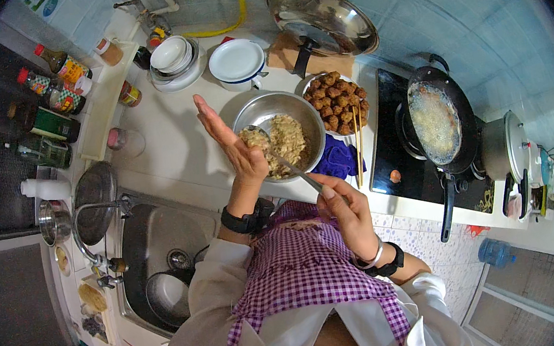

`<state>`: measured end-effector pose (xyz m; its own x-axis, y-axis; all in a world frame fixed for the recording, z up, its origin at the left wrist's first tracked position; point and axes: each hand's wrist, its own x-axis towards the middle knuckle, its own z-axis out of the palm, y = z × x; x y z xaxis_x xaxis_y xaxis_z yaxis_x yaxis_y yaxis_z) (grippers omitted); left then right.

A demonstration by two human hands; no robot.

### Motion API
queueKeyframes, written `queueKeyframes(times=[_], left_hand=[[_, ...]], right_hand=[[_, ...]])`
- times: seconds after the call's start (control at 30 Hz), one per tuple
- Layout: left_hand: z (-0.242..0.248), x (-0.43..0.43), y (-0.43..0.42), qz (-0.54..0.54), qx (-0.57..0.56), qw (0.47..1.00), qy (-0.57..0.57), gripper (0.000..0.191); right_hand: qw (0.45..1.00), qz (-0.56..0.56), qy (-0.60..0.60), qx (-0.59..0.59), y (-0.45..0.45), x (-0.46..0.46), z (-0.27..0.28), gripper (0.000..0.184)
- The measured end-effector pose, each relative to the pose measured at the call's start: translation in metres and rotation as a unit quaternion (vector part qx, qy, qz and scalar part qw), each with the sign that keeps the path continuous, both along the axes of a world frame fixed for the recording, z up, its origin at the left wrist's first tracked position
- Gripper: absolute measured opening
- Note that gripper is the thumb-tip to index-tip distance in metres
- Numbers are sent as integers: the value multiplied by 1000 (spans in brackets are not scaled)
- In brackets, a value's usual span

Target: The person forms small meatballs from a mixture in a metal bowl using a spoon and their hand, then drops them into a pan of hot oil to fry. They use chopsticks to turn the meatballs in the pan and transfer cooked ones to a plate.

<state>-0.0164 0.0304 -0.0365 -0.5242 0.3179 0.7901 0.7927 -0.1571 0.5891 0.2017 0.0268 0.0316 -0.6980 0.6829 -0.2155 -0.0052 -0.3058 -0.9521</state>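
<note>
My right hand [347,213] grips the handle of a metal spoon [295,170], which reaches into a stainless steel bowl [310,112]. A pale, lumpy minced mixture [287,138] lies in that bowl, and some of it sits on the spoon's head. Beside the spoon's head, over the bowl's left rim, my left hand [238,149] is held out flat with the palm turned inward; it appears to hold nothing. Browned fried balls [334,98] are heaped on a plate right of the bowl. Wooden chopsticks [358,147] rest against that plate. A purple cloth [333,158] lies below it.
Bubbling oil [434,122] fills a black wok [470,144] on the cooktop [380,145], its handle jutting over the front edge. A pressure cooker [502,150] stands beyond. A large lid [325,16], enamel mug [237,63] and stacked bowls [171,53] stand behind. The sink [155,240] is left.
</note>
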Motion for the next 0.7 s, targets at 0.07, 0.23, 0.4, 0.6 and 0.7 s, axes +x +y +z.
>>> queueKeyframes(times=[0.07,0.23,0.4,0.6,0.7], left_hand=[[-1,2,1,-24,-12,999,-26,91],[16,22,-6,-311,147,807,-480,91],[40,20,-17,-480,249,419,-729,87],[43,21,-21,-534,209,379,-726,90],[44,19,-22,-560,196,375,-712,91]], right_hand=[[998,4,15,-56,7,3,1,36],[999,-35,16,-10,9,11,8,34],[917,0,-66,394,12,15,11,31],[847,16,-36,531,51,19,10,31],[806,90,-8,585,64,21,20,33]])
